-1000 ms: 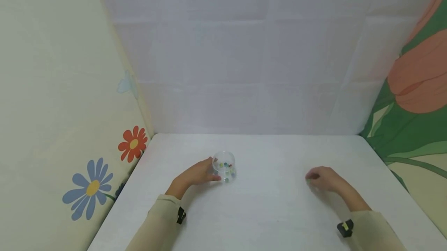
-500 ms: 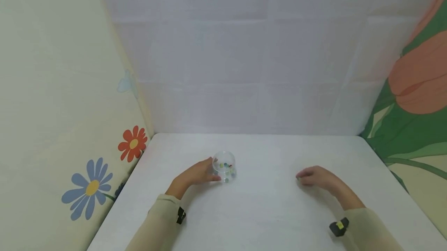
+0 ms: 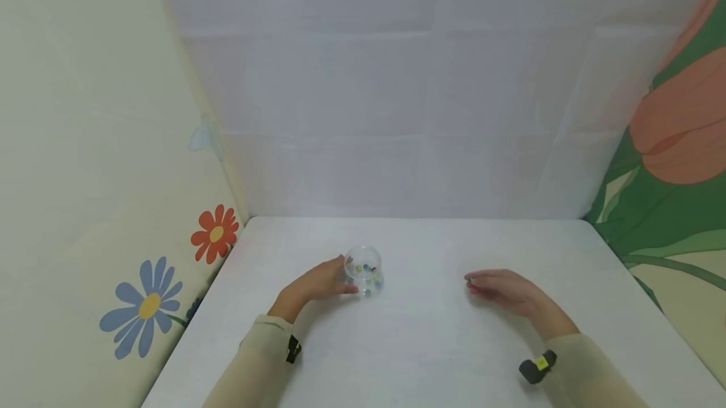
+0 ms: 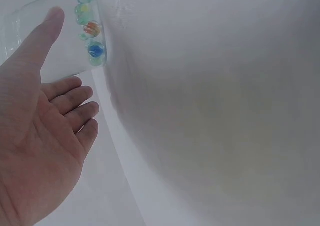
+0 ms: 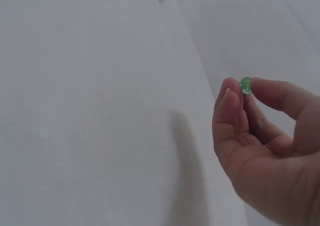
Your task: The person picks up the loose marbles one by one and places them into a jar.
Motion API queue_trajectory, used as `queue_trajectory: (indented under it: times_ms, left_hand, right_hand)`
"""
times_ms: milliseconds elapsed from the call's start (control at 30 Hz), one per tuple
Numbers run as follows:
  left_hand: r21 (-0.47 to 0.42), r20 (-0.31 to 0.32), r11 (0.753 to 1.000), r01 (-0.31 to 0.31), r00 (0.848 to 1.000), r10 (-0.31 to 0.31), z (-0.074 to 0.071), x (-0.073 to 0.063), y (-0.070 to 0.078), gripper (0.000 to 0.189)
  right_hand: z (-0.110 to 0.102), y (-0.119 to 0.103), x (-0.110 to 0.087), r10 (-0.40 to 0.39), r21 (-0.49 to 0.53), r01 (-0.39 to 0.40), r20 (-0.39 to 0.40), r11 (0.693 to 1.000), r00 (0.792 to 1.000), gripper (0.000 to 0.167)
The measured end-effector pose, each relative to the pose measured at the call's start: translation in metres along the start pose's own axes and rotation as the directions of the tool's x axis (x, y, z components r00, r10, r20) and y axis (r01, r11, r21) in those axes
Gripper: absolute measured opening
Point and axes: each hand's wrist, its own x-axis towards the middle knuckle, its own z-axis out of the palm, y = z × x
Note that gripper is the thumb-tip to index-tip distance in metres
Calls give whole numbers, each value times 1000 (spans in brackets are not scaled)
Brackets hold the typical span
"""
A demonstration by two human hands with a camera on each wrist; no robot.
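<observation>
A clear cup (image 3: 363, 260) stands on the white table with several coloured glass marbles (image 4: 93, 29) at its bottom. My left hand (image 3: 319, 280) holds it from the left side; in the left wrist view the thumb lies across the near wall, and the fingers are partly bent by the cup's side. To the right and apart from the cup, my right hand (image 3: 505, 291) pinches one green glass marble (image 5: 246, 85) between thumb and fingertips, above the tabletop. In the right wrist view only the bottom marbles of the cup peek in at the top edge.
The white table (image 3: 431, 345) ends at a pale cloth backdrop (image 3: 397, 111). Flower-printed cloths stand at the left (image 3: 150, 305) and right (image 3: 680, 130) edges. Each wrist wears a small black camera, as on the right sleeve (image 3: 584, 364).
My right hand has moved left, toward the cup, with the green marble between its fingertips. The left hand and the cup have stayed in place.
</observation>
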Motion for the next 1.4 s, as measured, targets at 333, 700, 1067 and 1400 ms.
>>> queue_trajectory:
  times_ms: [333,700,1067,1400]
  left_hand:
    - [-26,0,1000,1,1000,-1,1,-1,0,97]
    - [-12,-5,1000,-19,1000,19,-1,2,-4,98]
    - [-40,-1,999,-2,1000,2,-2,-3,3,93]
    - [-39,0,999,4,1000,-4,-3,-4,7,92]
  right_hand:
    - [13,-6,9,-20,142,11,66,990,998,50]
    - [30,-18,20,-26,173,10,94,985,995,50]
    - [47,-30,26,-59,239,17,169,971,984,45]
    - [60,-38,33,-42,204,8,160,979,986,45]
